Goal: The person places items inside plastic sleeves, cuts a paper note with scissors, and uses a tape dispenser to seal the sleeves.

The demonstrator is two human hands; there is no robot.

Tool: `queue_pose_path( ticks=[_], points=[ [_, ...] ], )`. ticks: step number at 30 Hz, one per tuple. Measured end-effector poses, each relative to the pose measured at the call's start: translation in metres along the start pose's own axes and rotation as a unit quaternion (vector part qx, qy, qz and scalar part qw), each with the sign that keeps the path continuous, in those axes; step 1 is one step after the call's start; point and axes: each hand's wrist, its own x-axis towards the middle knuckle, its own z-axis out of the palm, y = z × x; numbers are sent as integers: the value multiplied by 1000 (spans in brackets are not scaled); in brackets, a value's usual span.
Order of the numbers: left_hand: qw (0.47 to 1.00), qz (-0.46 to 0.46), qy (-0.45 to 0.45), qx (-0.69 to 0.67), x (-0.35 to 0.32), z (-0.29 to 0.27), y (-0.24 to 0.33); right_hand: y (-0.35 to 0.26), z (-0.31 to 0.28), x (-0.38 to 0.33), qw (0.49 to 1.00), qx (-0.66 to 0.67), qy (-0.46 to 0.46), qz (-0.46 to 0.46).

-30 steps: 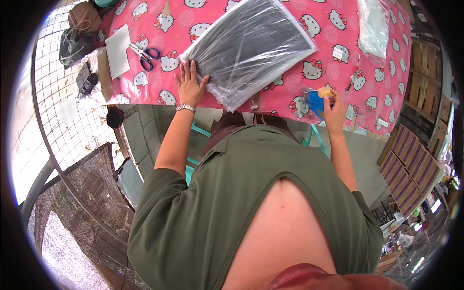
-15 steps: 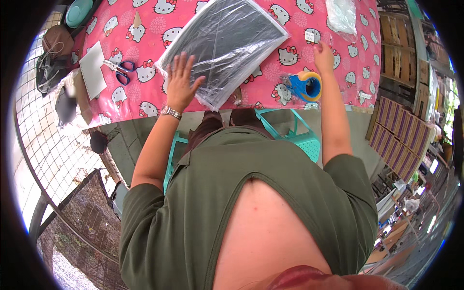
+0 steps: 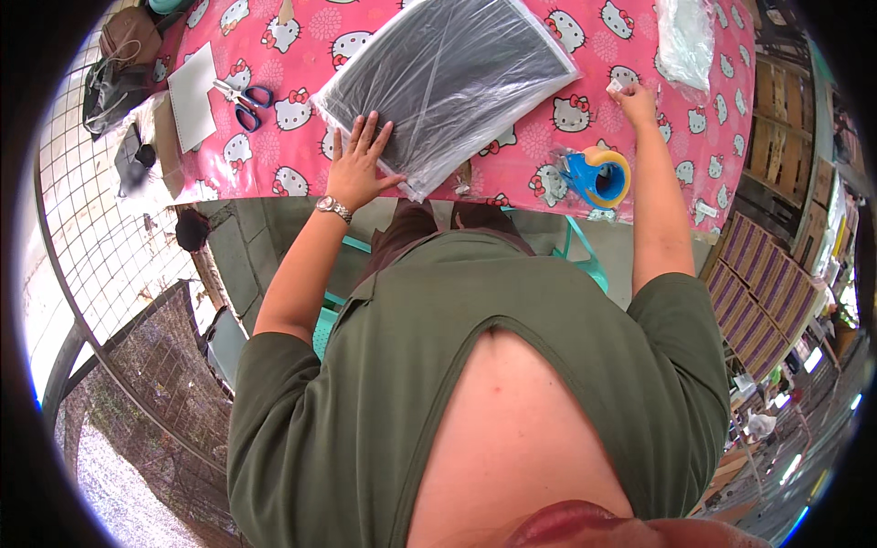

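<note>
A flat dark rectangular panel [image 3: 438, 82], wrapped in clear plastic, lies at an angle on the pink tablecloth. My left hand [image 3: 359, 169] rests open with fingers spread on its near left edge. Farther right, my right hand [image 3: 638, 102] pinches a small white label [image 3: 617, 86] between thumb and fingertips, close above the cloth. Below that hand, a blue tape dispenser with a roll of tape [image 3: 596, 176] sits near the table's front edge.
At the left lie scissors [image 3: 245, 102] with dark blue handles and a white notepad [image 3: 193, 96]. A clear plastic bag [image 3: 685, 44] is at the far right. Another small label [image 3: 705, 209] is near the right front corner of the table [image 3: 301, 151]. Dark bags [image 3: 114, 91] stand beyond the left edge.
My right fingers have closed on the small white label, which lay flat on the cloth before and is now tilted. My left hand stays on the panel. The whole view has shifted slightly.
</note>
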Motion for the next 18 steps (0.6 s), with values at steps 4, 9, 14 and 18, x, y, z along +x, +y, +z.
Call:
queue_pose_path(
  ticks=[4, 9, 14, 18],
  points=[
    [1000, 21, 7, 3, -7, 3, -11, 9, 11, -5, 994, 28, 105, 3],
    [999, 35, -3, -2, -8, -11, -14, 21, 10, -7, 992, 111, 60, 27],
    [989, 8, 78, -122, 4, -18, 0, -34, 2, -57, 973, 204, 66, -85],
    [874, -43, 32, -483, 51, -36, 56, -115, 15, -134, 954, 256, 6, -154]
  ],
)
